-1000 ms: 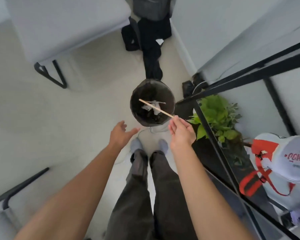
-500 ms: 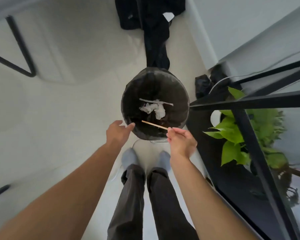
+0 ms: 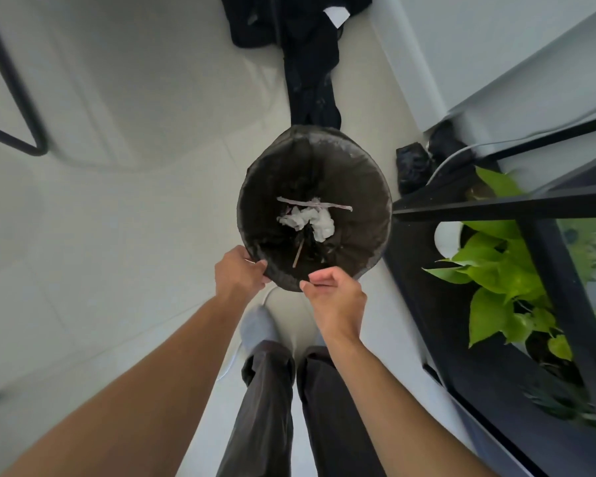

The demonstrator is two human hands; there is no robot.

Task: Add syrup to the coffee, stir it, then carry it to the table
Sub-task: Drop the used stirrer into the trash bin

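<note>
The near rim of the black-lined bin [image 3: 315, 208] is gripped by the left hand [image 3: 239, 270]. Nothing is held by the right hand [image 3: 336, 297], its fingers loosely curled just beside the rim. The wooden stirrer [image 3: 298, 251] lies inside among crumpled paper [image 3: 310, 220].

Bare forearms [image 3: 172, 373]; dark trousers [image 3: 265, 407] — grey socks [image 3: 255, 327]

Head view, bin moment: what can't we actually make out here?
- Coffee, syrup, table: none in the head view; outside the frame.
- Left hand: fingertips lie at the bin rim; grip or mere touch is unclear.
- Stir stick: thin, dark against the liner, lower end lost in the trash.
- Right hand: curled fingers, back of the hand hides the palm.
- Plant pot: shelf frame covers it.
</note>
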